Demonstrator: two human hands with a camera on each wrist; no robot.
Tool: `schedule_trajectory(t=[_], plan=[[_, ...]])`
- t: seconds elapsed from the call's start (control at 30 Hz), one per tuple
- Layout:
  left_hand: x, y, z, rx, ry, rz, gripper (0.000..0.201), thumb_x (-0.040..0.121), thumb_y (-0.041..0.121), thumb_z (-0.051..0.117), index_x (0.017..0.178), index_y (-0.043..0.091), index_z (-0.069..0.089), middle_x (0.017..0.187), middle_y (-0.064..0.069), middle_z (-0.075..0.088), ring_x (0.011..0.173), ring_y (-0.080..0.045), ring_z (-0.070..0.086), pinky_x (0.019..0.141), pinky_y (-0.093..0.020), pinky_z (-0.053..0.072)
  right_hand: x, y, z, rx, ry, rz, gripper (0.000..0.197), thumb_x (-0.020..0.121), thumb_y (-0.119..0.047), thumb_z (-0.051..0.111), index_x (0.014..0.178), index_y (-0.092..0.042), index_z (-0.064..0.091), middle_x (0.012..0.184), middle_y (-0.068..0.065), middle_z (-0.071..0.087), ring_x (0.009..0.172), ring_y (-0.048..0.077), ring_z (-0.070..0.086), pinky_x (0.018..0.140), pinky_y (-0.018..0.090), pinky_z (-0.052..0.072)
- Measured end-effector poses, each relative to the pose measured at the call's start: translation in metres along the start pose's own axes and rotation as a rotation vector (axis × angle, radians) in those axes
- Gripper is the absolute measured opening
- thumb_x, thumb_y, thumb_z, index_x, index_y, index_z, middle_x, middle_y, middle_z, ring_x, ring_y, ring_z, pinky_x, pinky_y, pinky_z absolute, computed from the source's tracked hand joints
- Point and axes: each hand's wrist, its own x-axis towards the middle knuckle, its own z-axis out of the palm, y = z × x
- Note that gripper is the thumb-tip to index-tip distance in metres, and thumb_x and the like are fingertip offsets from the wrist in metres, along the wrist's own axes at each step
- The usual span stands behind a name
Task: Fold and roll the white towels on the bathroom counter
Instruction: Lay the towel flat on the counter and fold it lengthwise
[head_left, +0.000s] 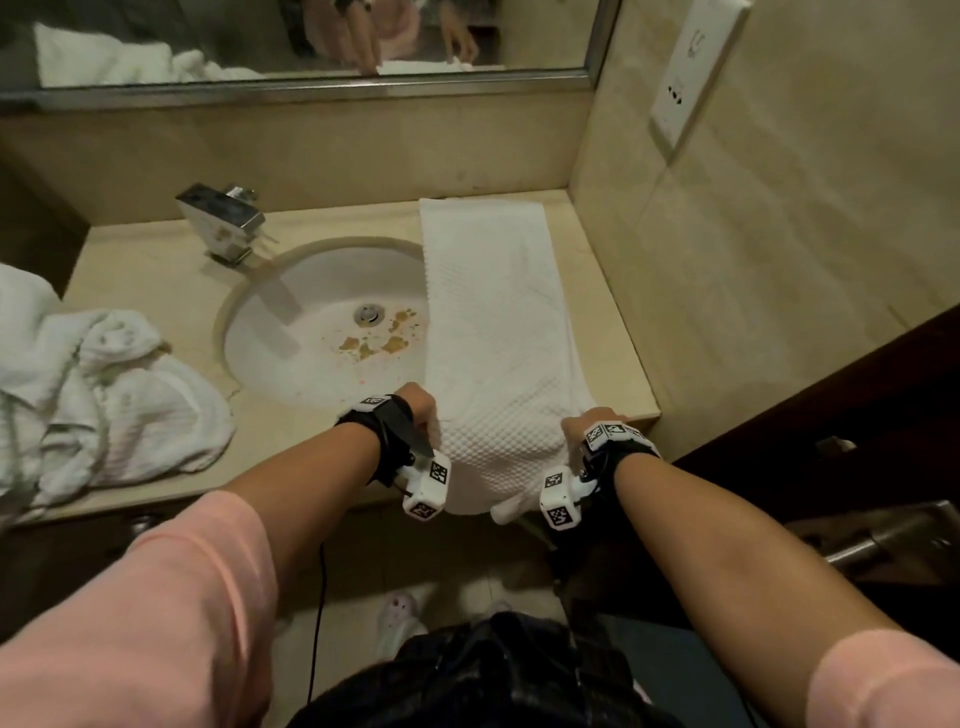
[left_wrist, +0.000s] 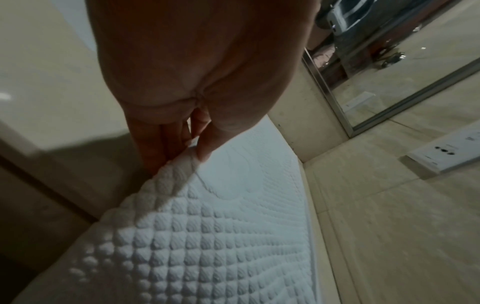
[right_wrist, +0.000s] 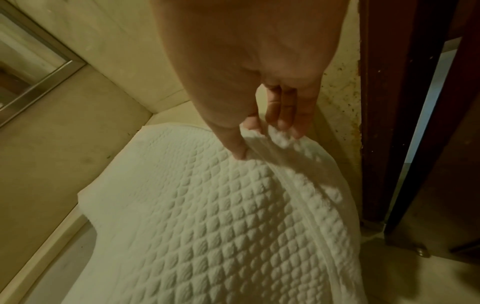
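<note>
A long white towel (head_left: 493, 312), folded into a narrow strip, lies on the right part of the worktop (head_left: 150, 260), its far end against the back wall and its near end hanging over the front edge. Its left edge overlaps the sink (head_left: 322, 332) rim; its right edge runs near the side wall (head_left: 753, 260), leaving a slim strip of bare worktop. The left hand (head_left: 418, 405) pinches the near left edge between thumb and fingers (left_wrist: 166, 142). The right hand (head_left: 582, 423) pinches the near right edge, fingers (right_wrist: 283, 115) curled on the fabric. A heap of crumpled towels (head_left: 104, 395) sits at the far-left worktop, well apart.
</note>
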Motion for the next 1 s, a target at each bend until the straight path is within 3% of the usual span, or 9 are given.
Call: schedule_trajectory(t=[0.07, 0.27, 0.33, 0.47, 0.63, 0.73, 0.8, 0.9, 1.0], plan=[[0.000, -0.002, -0.001, 0.009, 0.035, 0.010, 0.015, 0.092, 0.002, 0.051, 0.103, 0.006, 0.061, 0.073, -0.008, 0.051, 0.082, -0.023, 0.054, 0.088, -0.033, 0.052, 0.009, 0.001, 0.006, 0.061, 0.034, -0.025, 0.040, 0.090, -0.030, 0.056, 0.125, -0.011, 0.056, 0.128, 0.015, 0.054, 0.118, 0.034, 0.052, 0.094, 0.035, 0.044], [0.006, -0.011, -0.003, -0.129, -0.002, -0.020, 0.040, 0.081, -0.010, 0.055, 0.045, 0.006, 0.049, 0.039, -0.005, 0.048, 0.054, -0.025, 0.044, 0.057, -0.034, 0.041, 0.008, 0.004, 0.009, 0.236, 0.140, 0.003, 0.038, 0.103, -0.014, 0.030, 0.131, 0.003, 0.049, 0.139, 0.018, 0.048, 0.127, 0.032, 0.045, 0.102, 0.032, 0.037], [0.008, -0.013, -0.002, -0.241, -0.054, -0.046, 0.036, 0.081, -0.012, 0.053, 0.050, 0.006, 0.047, 0.033, -0.003, 0.043, 0.054, -0.025, 0.041, 0.061, -0.033, 0.037, 0.014, 0.013, 0.014, 0.327, 0.132, 0.024, 0.035, 0.103, -0.014, 0.031, 0.128, 0.002, 0.050, 0.135, 0.019, 0.050, 0.123, 0.033, 0.048, 0.096, 0.032, 0.040], [0.003, -0.014, -0.004, -0.331, -0.124, -0.051, 0.027, 0.085, -0.009, 0.052, 0.063, 0.006, 0.050, 0.056, -0.009, 0.044, 0.056, -0.023, 0.042, 0.070, -0.035, 0.037, 0.030, 0.024, 0.027, 0.627, 0.116, 0.013, 0.031, 0.103, -0.016, 0.031, 0.117, 0.002, 0.051, 0.124, 0.021, 0.053, 0.111, 0.032, 0.053, 0.086, 0.031, 0.039], [-0.001, -0.013, -0.009, -0.369, -0.223, -0.076, 0.021, 0.092, -0.001, 0.053, 0.071, 0.003, 0.050, 0.048, -0.008, 0.046, 0.047, -0.024, 0.046, 0.071, -0.037, 0.046, 0.037, 0.019, 0.034, 0.863, 0.182, 0.007, 0.034, 0.101, -0.014, 0.034, 0.126, 0.002, 0.051, 0.131, 0.020, 0.053, 0.118, 0.035, 0.051, 0.098, 0.040, 0.041], [-0.008, -0.007, -0.010, -0.459, -0.279, -0.070, 0.026, 0.100, 0.007, 0.042, 0.076, -0.002, 0.047, 0.067, -0.014, 0.050, 0.059, -0.028, 0.051, 0.055, -0.036, 0.053, 0.026, 0.011, 0.024, 0.907, 0.197, 0.030, 0.031, 0.101, -0.013, 0.032, 0.110, 0.006, 0.055, 0.117, 0.024, 0.058, 0.101, 0.035, 0.055, 0.083, 0.039, 0.043], [-0.008, -0.004, -0.008, -0.445, -0.308, -0.057, 0.036, 0.102, 0.010, 0.037, 0.069, 0.000, 0.045, 0.069, -0.015, 0.049, 0.062, -0.030, 0.051, 0.058, -0.039, 0.054, 0.016, 0.005, 0.015, 0.888, 0.208, 0.070, 0.032, 0.102, -0.009, 0.030, 0.116, 0.007, 0.054, 0.122, 0.025, 0.055, 0.104, 0.029, 0.053, 0.082, 0.033, 0.039], [-0.007, -0.002, -0.004, -0.314, -0.273, -0.022, 0.039, 0.100, 0.019, 0.045, 0.064, 0.003, 0.052, 0.074, -0.017, 0.056, 0.079, -0.032, 0.055, 0.084, -0.046, 0.050, 0.008, 0.011, 0.008, 0.622, 0.230, 0.100, 0.035, 0.103, -0.010, 0.030, 0.131, 0.000, 0.050, 0.139, 0.014, 0.050, 0.129, 0.025, 0.047, 0.102, 0.027, 0.035], [-0.001, -0.005, -0.003, -0.184, -0.237, 0.006, 0.033, 0.096, 0.026, 0.052, 0.070, 0.006, 0.055, 0.076, -0.013, 0.057, 0.085, -0.029, 0.054, 0.078, -0.036, 0.044, 0.011, 0.015, 0.014, 0.272, 0.209, 0.048, 0.034, 0.102, -0.012, 0.033, 0.128, -0.006, 0.055, 0.137, 0.009, 0.053, 0.126, 0.021, 0.051, 0.099, 0.026, 0.041]])
